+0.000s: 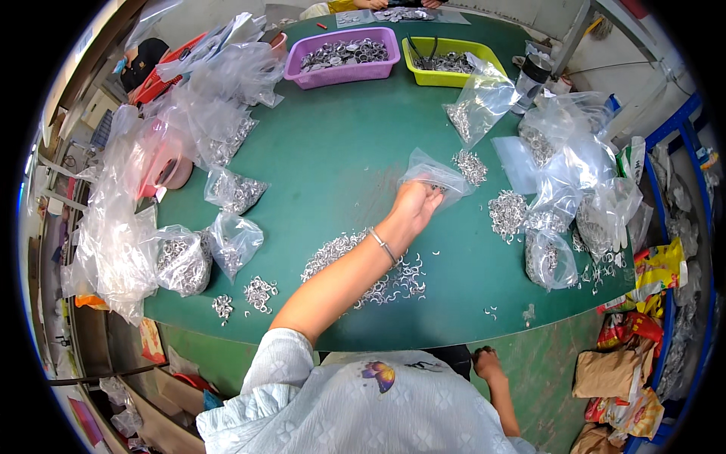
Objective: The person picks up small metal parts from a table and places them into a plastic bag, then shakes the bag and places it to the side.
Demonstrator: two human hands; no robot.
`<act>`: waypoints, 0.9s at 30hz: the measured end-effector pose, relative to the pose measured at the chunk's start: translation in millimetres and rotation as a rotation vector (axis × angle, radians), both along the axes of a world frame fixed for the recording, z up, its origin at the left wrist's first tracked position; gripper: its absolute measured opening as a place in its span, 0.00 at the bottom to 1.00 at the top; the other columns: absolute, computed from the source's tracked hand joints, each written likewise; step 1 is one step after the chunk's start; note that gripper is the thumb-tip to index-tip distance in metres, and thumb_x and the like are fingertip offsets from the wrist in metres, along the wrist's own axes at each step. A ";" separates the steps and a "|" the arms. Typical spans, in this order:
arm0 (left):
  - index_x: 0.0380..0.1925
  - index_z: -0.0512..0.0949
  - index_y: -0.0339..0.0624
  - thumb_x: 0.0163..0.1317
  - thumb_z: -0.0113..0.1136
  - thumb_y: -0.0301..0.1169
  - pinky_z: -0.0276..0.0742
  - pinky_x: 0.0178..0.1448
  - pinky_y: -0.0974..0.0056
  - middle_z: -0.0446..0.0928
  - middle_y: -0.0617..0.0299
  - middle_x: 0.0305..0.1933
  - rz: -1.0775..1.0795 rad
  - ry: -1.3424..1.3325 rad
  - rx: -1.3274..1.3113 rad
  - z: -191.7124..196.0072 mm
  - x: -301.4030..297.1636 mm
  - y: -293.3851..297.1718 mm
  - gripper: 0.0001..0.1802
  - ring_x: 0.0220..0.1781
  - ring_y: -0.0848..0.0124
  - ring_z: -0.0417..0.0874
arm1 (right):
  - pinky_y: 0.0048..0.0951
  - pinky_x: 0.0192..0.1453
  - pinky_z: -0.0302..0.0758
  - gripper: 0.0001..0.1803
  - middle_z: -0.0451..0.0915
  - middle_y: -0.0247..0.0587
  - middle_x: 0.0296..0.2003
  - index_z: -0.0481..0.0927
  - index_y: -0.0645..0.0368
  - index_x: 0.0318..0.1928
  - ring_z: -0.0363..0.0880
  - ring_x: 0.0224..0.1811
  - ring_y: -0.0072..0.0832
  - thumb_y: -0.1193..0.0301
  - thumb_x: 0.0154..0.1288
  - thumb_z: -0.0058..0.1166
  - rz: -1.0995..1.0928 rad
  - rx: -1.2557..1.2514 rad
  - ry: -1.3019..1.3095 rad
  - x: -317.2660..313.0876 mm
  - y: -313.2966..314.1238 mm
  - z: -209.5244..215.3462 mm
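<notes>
Gripping a clear, crinkled plastic bag, the left hand has its fingers closed on the bag's near side over the dark green tabletop, just beside a small heap of curved silver metal pieces. A broader silver spread of similar pieces lies nearer the body, partly hidden by the left forearm. Beyond the table's near edge, the right hand hangs low with fingers seemingly bent; whether it holds anything cannot be told.
</notes>
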State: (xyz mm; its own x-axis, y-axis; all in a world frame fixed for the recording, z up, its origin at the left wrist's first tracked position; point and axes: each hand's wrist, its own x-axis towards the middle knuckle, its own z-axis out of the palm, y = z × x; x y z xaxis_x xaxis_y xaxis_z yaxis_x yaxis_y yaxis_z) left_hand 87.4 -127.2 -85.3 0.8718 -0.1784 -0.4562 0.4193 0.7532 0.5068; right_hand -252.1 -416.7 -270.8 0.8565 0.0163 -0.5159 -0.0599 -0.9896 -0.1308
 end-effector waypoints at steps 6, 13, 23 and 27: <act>0.59 0.63 0.27 0.63 0.49 0.21 0.70 0.63 0.59 0.64 0.45 0.63 -0.384 -0.244 0.441 27.0 -30.0 35.2 0.23 0.63 0.63 0.68 | 0.40 0.41 0.76 0.15 0.82 0.51 0.34 0.82 0.62 0.38 0.81 0.36 0.47 0.61 0.64 0.55 0.041 0.477 0.313 86.0 52.0 211.6; 0.37 0.75 0.32 0.55 0.60 0.24 0.77 0.43 0.60 0.79 0.50 0.38 0.294 -0.785 1.682 -13.0 -29.6 45.6 0.11 0.37 0.57 0.81 | 0.31 0.37 0.77 0.23 0.83 0.48 0.29 0.72 0.68 0.54 0.84 0.30 0.33 0.63 0.67 0.53 -0.205 0.924 -0.322 190.7 119.7 237.1; 0.28 0.79 0.28 0.55 0.60 0.27 0.76 0.31 0.64 0.79 0.52 0.21 0.096 -0.683 1.408 20.0 20.4 48.8 0.09 0.23 0.67 0.81 | 0.45 0.35 0.76 0.23 0.80 0.51 0.20 0.80 0.67 0.26 0.81 0.27 0.50 0.58 0.66 0.49 -0.139 0.481 -0.687 335.0 163.8 208.0; 0.29 0.80 0.28 0.55 0.60 0.28 0.74 0.29 0.64 0.78 0.52 0.19 0.130 -0.693 1.445 50.3 43.1 61.0 0.10 0.20 0.67 0.80 | 0.35 0.31 0.76 0.21 0.80 0.44 0.18 0.80 0.66 0.25 0.82 0.22 0.38 0.62 0.67 0.46 -0.184 0.693 -0.655 359.8 171.7 235.7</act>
State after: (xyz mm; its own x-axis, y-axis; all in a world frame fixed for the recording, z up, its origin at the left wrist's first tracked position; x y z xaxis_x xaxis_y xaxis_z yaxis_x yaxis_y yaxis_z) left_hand 130.6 -66.2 -35.0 0.9462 0.1180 0.3014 -0.2082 -0.4912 0.8458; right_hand 107.8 -245.0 -35.1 0.9901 -0.0262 0.1381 0.0862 -0.6627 -0.7439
